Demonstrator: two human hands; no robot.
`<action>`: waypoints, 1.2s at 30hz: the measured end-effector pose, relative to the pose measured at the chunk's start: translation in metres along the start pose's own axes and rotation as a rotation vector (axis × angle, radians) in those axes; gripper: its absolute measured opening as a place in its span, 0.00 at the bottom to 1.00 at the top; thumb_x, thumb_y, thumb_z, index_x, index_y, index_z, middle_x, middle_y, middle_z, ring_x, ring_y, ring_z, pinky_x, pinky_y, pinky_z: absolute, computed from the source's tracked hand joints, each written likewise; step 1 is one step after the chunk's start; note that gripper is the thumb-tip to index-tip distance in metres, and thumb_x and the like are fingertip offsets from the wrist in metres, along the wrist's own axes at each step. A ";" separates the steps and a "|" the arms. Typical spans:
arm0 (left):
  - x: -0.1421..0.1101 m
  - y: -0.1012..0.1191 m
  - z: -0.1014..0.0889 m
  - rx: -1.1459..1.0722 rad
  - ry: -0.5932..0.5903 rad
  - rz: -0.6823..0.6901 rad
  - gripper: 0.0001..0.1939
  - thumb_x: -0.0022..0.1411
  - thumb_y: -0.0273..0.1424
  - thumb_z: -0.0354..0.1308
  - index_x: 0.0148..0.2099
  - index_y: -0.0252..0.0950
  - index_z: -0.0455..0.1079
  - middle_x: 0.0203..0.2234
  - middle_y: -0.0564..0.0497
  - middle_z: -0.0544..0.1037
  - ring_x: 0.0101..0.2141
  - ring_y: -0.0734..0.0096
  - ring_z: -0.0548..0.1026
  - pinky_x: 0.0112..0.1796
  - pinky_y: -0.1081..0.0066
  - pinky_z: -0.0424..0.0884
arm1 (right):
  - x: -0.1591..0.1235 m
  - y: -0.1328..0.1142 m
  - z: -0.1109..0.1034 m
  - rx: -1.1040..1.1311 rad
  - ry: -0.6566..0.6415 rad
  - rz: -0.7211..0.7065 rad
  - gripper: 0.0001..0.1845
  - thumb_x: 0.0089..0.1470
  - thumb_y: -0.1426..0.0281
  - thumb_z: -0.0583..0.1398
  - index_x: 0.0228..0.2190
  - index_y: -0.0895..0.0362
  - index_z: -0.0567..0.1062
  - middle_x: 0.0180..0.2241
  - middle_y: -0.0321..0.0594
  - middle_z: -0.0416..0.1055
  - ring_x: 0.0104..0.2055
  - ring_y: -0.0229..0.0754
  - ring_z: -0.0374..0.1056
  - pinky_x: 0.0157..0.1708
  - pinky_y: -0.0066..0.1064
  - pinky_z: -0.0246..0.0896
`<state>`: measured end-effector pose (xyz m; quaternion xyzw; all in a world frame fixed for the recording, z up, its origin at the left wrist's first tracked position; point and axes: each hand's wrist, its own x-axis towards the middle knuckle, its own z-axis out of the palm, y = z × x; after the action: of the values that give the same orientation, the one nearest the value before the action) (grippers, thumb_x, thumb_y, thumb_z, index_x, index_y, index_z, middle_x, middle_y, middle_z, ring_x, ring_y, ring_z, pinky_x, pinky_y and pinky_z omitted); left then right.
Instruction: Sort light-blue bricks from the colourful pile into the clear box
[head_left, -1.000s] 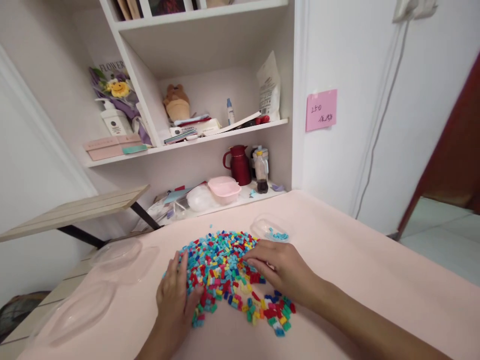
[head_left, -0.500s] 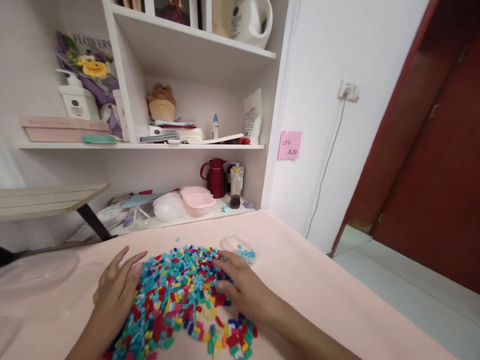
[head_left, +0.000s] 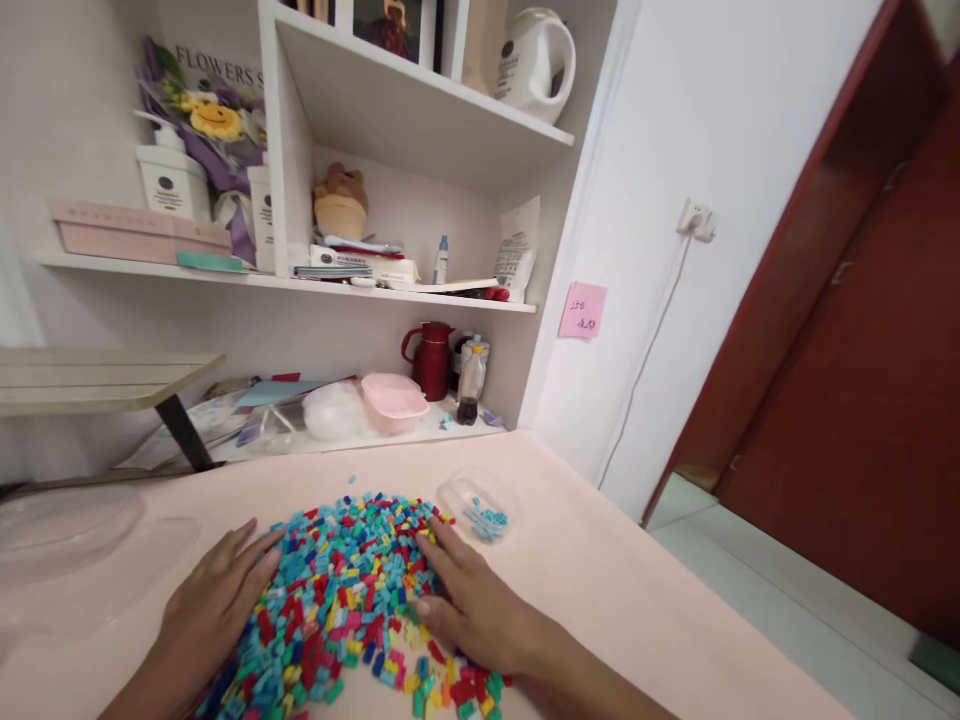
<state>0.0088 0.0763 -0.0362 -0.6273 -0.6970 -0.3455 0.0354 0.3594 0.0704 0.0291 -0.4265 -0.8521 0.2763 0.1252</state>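
Observation:
A heap of small bricks in many colours (head_left: 345, 590) lies on the pink table (head_left: 637, 590). My left hand (head_left: 210, 610) rests flat against the heap's left edge, fingers stretched out. On the heap's right side lies my right hand (head_left: 465, 595), palm down, fingers spread over the bricks. Nothing is held in either hand. Just beyond my right fingertips stands a small clear dish (head_left: 480, 500) with a few light-blue bricks in it.
Clear plastic trays (head_left: 75, 545) lie on the table at the far left. Behind the table, white shelves (head_left: 420, 295) hold a red jug (head_left: 433, 360), a pink bowl (head_left: 391, 400), bottles and papers. A wooden board (head_left: 90, 365) juts out at left. A red door (head_left: 862, 380) stands at right.
The camera has tilted up and swung right, so the heap sits lower in view. My left hand has slid out to the heap's left edge; my right hand stays on its right side.

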 end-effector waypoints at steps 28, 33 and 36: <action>-0.002 0.015 -0.020 -0.152 -0.102 -0.046 0.27 0.59 0.47 0.41 0.44 0.43 0.77 0.47 0.54 0.80 0.51 0.60 0.75 0.58 0.56 0.63 | -0.006 0.003 -0.022 -0.133 0.158 0.027 0.22 0.54 0.72 0.54 0.46 0.42 0.78 0.38 0.30 0.80 0.38 0.40 0.74 0.38 0.27 0.61; -0.003 0.014 -0.018 -0.128 -0.104 -0.009 0.25 0.60 0.44 0.42 0.45 0.42 0.77 0.47 0.54 0.80 0.51 0.57 0.75 0.57 0.54 0.65 | -0.009 0.003 -0.029 -0.084 0.185 0.063 0.20 0.52 0.75 0.52 0.37 0.48 0.81 0.31 0.32 0.79 0.32 0.39 0.73 0.33 0.26 0.59; -0.002 0.015 -0.019 -0.107 -0.100 0.005 0.24 0.61 0.45 0.43 0.45 0.43 0.77 0.47 0.53 0.80 0.51 0.56 0.76 0.56 0.55 0.66 | -0.010 0.004 -0.032 -0.102 0.261 0.100 0.20 0.55 0.74 0.51 0.43 0.48 0.79 0.33 0.34 0.79 0.33 0.40 0.72 0.33 0.27 0.59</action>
<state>0.0155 0.0638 -0.0160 -0.6465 -0.6769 -0.3504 -0.0325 0.3822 0.0761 0.0529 -0.5064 -0.8193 0.1807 0.1991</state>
